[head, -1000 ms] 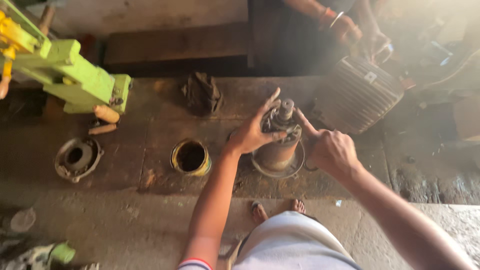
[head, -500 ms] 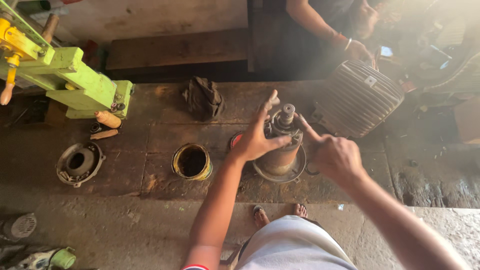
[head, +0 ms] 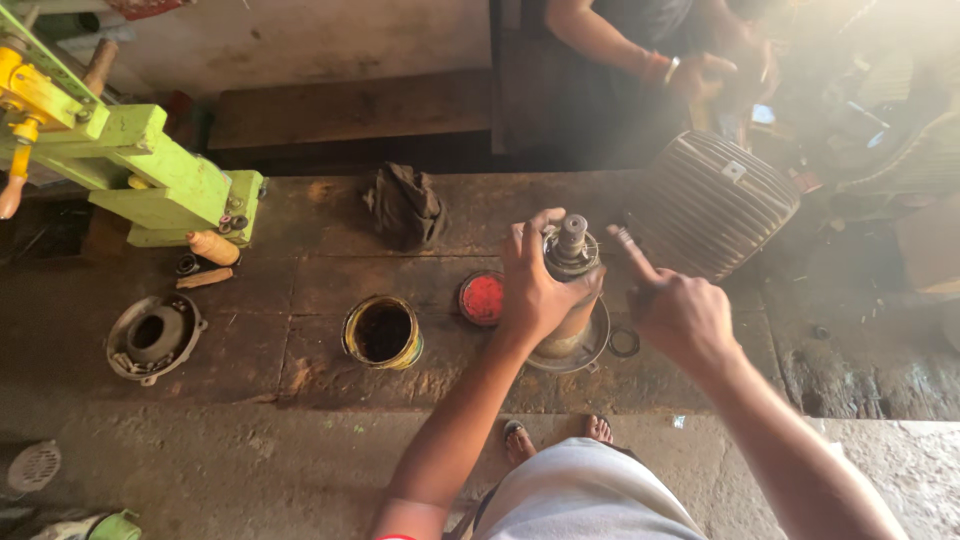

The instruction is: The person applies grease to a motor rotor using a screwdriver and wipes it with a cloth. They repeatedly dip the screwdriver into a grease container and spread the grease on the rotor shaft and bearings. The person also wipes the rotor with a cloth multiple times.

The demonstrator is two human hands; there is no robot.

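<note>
A metal motor rotor with a shaft (head: 571, 240) stands upright in a round end cover (head: 597, 345) on the stained workbench (head: 300, 280). My left hand (head: 535, 285) wraps around the rotor's upper part from the left. My right hand (head: 680, 310) hovers just right of it, index finger stretched toward the shaft top, other fingers curled, holding nothing. A small metal ring (head: 624, 343) lies by the cover's right edge. A red lid (head: 481, 299) lies just left of my left hand.
An open tin of dark grease (head: 383, 332) sits left of the lid. A grey end cover (head: 152, 336), a green press (head: 150, 180), a dark rag (head: 405, 207) and a ribbed motor housing (head: 712, 203) share the bench. Another person's hands (head: 700, 70) work behind it.
My left hand has closed tighter round the rotor, uncovering the red lid. My right hand has drawn slightly back to the right, finger still pointing. The view has shifted a little.
</note>
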